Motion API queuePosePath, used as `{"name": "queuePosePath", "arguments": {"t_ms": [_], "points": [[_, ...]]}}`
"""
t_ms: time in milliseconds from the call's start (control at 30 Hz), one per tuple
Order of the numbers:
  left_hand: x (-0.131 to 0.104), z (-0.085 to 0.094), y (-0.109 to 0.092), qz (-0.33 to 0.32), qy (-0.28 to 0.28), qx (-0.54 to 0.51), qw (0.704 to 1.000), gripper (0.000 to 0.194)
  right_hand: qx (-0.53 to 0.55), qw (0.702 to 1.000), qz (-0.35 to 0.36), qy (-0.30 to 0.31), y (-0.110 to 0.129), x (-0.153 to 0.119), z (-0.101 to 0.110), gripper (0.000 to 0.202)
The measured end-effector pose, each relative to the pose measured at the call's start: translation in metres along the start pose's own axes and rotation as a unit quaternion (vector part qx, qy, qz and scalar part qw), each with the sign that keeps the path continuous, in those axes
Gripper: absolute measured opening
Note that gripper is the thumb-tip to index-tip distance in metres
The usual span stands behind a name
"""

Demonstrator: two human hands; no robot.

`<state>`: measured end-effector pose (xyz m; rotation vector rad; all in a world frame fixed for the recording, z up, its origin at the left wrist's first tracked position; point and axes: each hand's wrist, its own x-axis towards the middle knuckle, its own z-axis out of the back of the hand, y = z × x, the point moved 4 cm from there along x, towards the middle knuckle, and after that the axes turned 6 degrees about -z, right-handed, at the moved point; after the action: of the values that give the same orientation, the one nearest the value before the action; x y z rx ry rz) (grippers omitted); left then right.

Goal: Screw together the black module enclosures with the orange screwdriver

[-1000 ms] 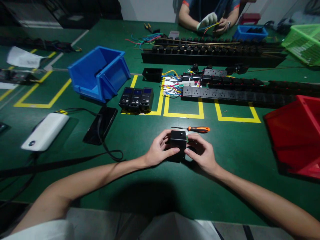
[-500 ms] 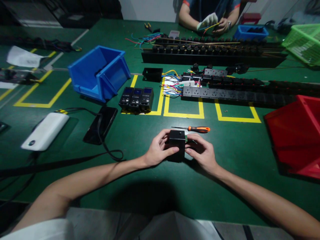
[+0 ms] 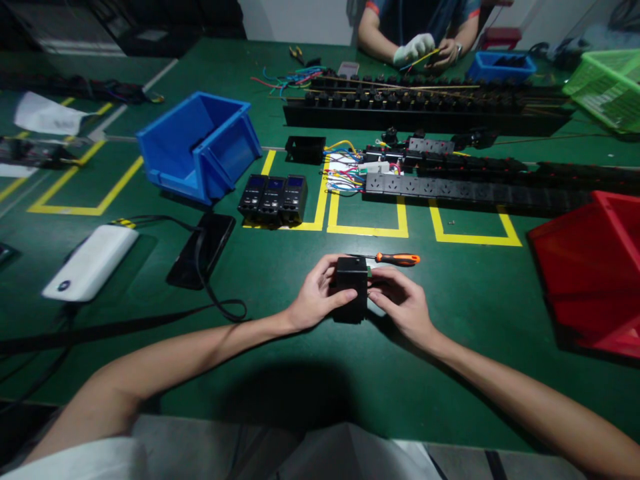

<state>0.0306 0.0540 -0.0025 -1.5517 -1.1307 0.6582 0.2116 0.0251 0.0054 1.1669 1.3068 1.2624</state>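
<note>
A small black box-shaped housing [image 3: 351,293] stands upright just above the green table in front of me. My left hand [image 3: 320,293] is wrapped around its left side, thumb pressed on the near face. At the right side, my right hand [image 3: 403,300] is closed in a pinch on what looks like a green circuit board [image 3: 369,272]; only a sliver of it shows, the rest hidden by the housing and fingers. Just beyond the hands lies a screwdriver [image 3: 399,259] with an orange and black handle. Three black modules [image 3: 273,200] with small displays sit side by side farther back.
A blue bin [image 3: 173,160] is at the left and a red bin [image 3: 585,273] at the right. Black socket strips [image 3: 425,187] with loose wires run across behind. A phone [image 3: 200,253] and a white power bank [image 3: 93,263] lie left with cables. A co-worker's gloved hand [image 3: 415,50] holds wires opposite.
The black housing has shifted slightly left in my left hand, and my right hand has moved a little left with it. Across the table, the co-worker's gloved hand has moved slightly.
</note>
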Motion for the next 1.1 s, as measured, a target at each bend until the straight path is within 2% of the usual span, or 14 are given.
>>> {"name": "queuePosePath", "arguments": {"t_ms": [167,300,467,867,1000,1100], "points": [[-0.001,-0.001,0.0,0.021,-0.006,0.004,1.0,0.058,-0.079,0.994,0.073,-0.026,0.013,-0.004,0.002,0.012],[-0.002,-0.001,0.0,0.027,-0.004,0.004,1.0,0.059,-0.134,0.982,0.13,-0.029,0.021,-0.007,0.001,0.009],[-0.002,-0.001,0.0,0.021,-0.002,0.005,1.0,0.06,-0.154,0.976,0.152,-0.028,0.023,-0.008,-0.001,0.011],[-0.003,-0.003,-0.001,0.05,0.01,0.024,0.998,0.059,-0.183,0.96,0.209,-0.034,0.026,-0.012,-0.002,0.017],[-0.001,-0.002,0.001,0.063,0.01,-0.004,0.998,0.055,-0.198,0.954,0.223,-0.037,0.027,-0.014,-0.006,0.016],[0.003,-0.002,0.001,0.099,0.017,-0.078,0.992,0.05,-0.217,0.946,0.239,-0.033,0.031,-0.01,-0.004,0.015]]}}
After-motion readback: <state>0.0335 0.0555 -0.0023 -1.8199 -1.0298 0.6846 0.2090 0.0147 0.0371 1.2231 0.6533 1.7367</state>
